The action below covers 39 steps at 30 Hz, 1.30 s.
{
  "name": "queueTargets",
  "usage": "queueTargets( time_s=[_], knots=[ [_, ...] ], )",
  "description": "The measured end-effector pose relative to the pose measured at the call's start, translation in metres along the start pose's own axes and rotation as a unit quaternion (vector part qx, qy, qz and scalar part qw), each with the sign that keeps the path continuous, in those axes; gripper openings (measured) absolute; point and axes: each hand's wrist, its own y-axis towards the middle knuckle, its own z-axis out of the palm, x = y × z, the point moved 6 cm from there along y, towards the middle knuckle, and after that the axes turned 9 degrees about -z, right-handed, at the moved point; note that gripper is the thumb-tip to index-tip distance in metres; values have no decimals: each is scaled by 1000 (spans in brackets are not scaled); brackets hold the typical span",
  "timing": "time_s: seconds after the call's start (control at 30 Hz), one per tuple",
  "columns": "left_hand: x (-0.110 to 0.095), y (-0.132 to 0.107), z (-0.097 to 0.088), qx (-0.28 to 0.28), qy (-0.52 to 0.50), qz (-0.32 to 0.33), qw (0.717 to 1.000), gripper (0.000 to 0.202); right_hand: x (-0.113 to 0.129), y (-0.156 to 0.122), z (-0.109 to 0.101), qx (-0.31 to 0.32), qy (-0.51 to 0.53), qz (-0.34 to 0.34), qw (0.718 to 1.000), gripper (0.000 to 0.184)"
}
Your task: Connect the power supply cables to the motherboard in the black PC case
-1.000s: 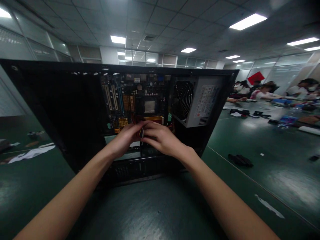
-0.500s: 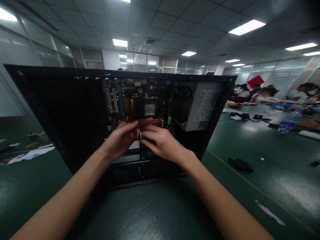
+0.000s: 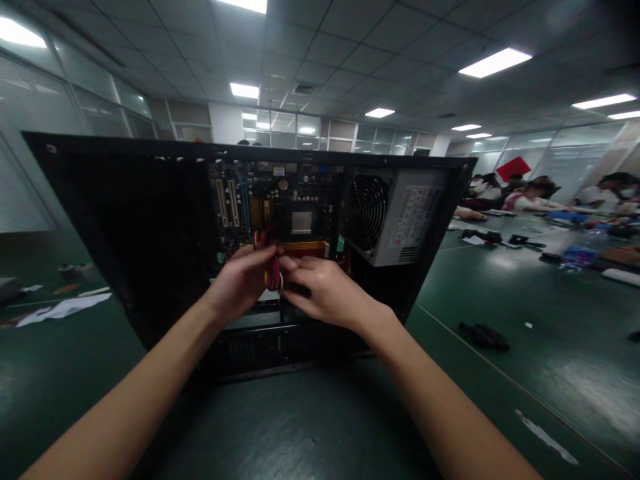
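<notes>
**Red and yellow wire bundle (image 3: 273, 270) gripped in front of a bare motherboard (image 3: 280, 200)**

White paper scraps (image 3: 65, 308) lie far left on the dark green desk (image 3: 310, 427). Next comes the black computer case (image 3: 125, 233), standing open towards the camera, with the motherboard fixed to its back wall.

The left hand (image 3: 243, 283) is closed round the wire bundle, thumb and fingers wrapped over it, just below the board's lower edge. The right hand (image 3: 325, 293) meets it from the other side, its fingertips pinched on the same wires. Whether a plug sits under that palm cannot be told.

To the right the grey power supply (image 3: 400, 213) sits in the case corner, its fan grille (image 3: 367, 207) facing the hands.

The risk, as I judge it, lies in the short run of wire. A hard tug could strain wherever the wires are fixed, or swing knuckles into the board's slots and pins. The case's metal edges are also near both wrists.

A small black object (image 3: 484, 335) lies on the desk further right, and other people sit working in the far corner.
</notes>
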Motion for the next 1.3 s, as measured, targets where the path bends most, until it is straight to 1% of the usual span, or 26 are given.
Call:
queueTargets(
  time_s=[0.1,0.17,0.23,0.3,0.4,0.5,0.63,0.7,0.77,0.9,1.03,1.1,1.2,1.3],
  knots=[
    [1,-3,8,17,93,27,995,40,-1,-2,1,78,69,15,994,16],
    [5,-5,13,30,172,40,984,50,-3,-4,-5,87,106,36,990,20],
    [11,-6,16,41,240,42,969,51,-10,-5,-13,63,133,83,986,24],
    [16,-7,18,45,281,39,958,50,-17,-7,-22,19,173,139,975,27],
    [19,-6,17,36,304,39,951,51,-20,-5,-30,-49,268,188,943,29],
    [16,-5,16,18,348,70,935,55,-15,-1,-31,-91,333,204,916,25],
    [13,-5,12,-10,426,107,898,67,-10,2,-29,-128,351,205,904,22],
    [12,-4,10,-16,449,120,885,70,-11,2,-25,-137,380,211,890,25],
    [11,-4,11,-8,454,137,880,70,-12,2,-23,-150,395,214,881,30],
    [9,-4,14,7,442,161,882,68,-12,2,-25,-193,359,205,890,30],
    [10,-3,14,16,435,160,886,68,-12,2,-24,-211,363,213,882,28],
    [11,-2,13,20,436,156,886,69,-11,2,-25,-216,358,218,882,27],
    [15,0,11,24,444,149,883,70,-9,3,-27,-213,335,221,891,26],
    [17,0,13,24,455,142,879,71,-8,4,-28,-208,316,222,899,27]
  ],
)
